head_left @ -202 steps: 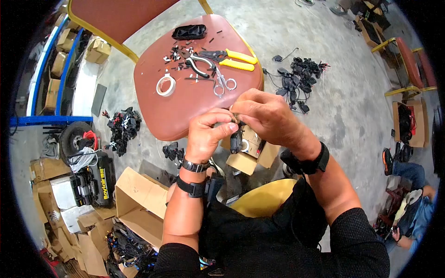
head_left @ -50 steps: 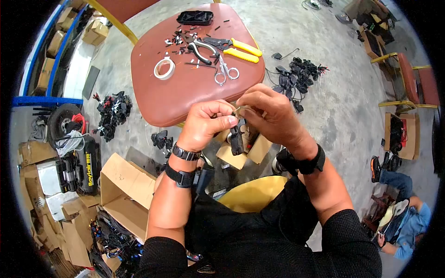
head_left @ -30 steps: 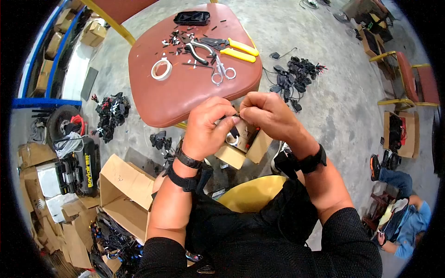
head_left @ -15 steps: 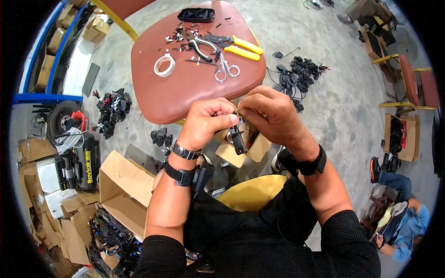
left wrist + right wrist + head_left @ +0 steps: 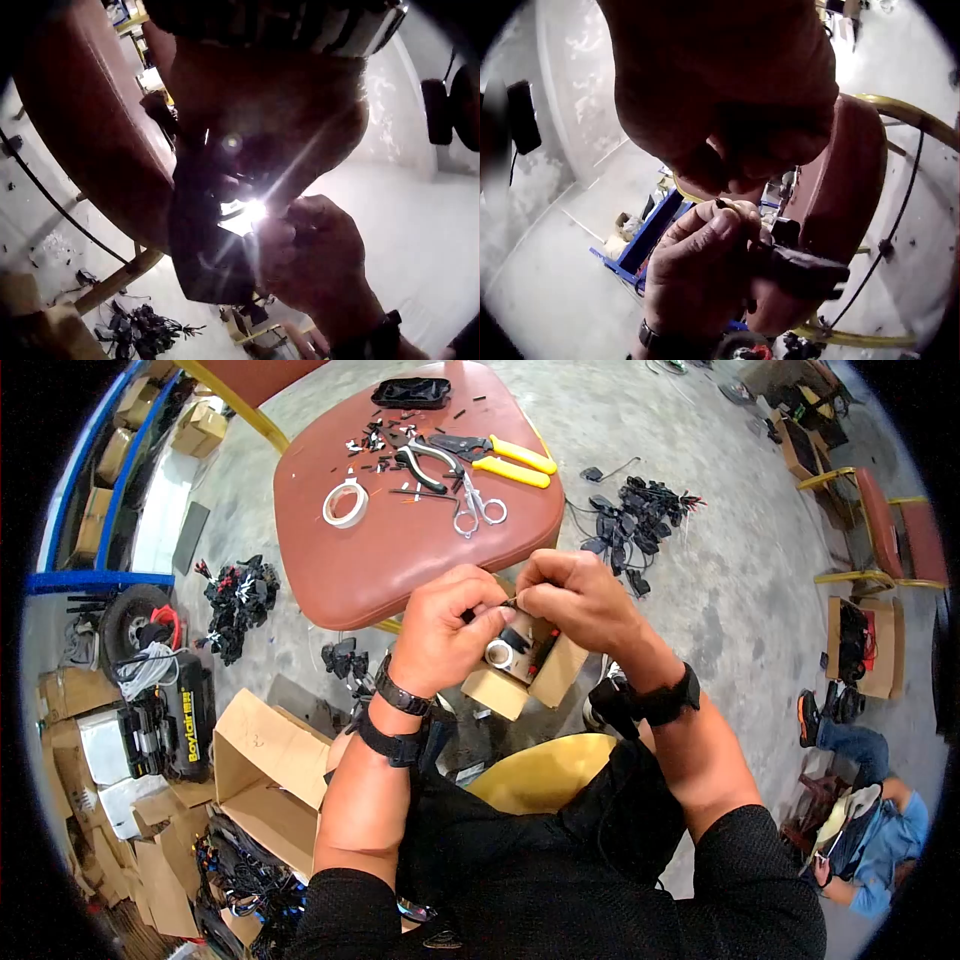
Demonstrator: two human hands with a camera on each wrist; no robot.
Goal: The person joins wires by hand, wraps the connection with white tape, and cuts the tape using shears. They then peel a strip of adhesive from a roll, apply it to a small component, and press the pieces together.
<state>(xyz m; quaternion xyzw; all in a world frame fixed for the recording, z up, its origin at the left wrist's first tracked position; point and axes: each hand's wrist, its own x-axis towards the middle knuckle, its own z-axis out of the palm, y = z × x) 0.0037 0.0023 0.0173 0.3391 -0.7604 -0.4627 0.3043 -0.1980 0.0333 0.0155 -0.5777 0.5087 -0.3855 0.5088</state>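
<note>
In the head view my left hand point(image 5: 445, 630) and right hand point(image 5: 580, 600) meet fingertip to fingertip in front of the chair seat. The left thumb and forefinger pinch a small thin dark piece. In the right wrist view a black plastic part point(image 5: 806, 271) juts out from the left hand point(image 5: 697, 259). The right hand's curled fingers pinch a thin wire end point(image 5: 512, 601) at the left fingertips. Glare and shadow hide much of the grip in the left wrist view, where the right hand point(image 5: 319, 247) comes in from the lower right.
The red chair seat point(image 5: 400, 570) bears yellow-handled wire strippers point(image 5: 515, 460), pliers point(image 5: 428, 465), scissors point(image 5: 480, 508), a tape roll point(image 5: 345, 504), a black tray point(image 5: 411, 393) and scraps. Cable bundles point(image 5: 640, 525) lie on the floor. Below the hands is an open carton point(image 5: 497, 695). Another person point(image 5: 880, 830) sits at right.
Both hands turned back and forth at the same spot; the black part hung visible below them half a second ago and now shows less. The wire ends stay pinched between the fingertips.
</note>
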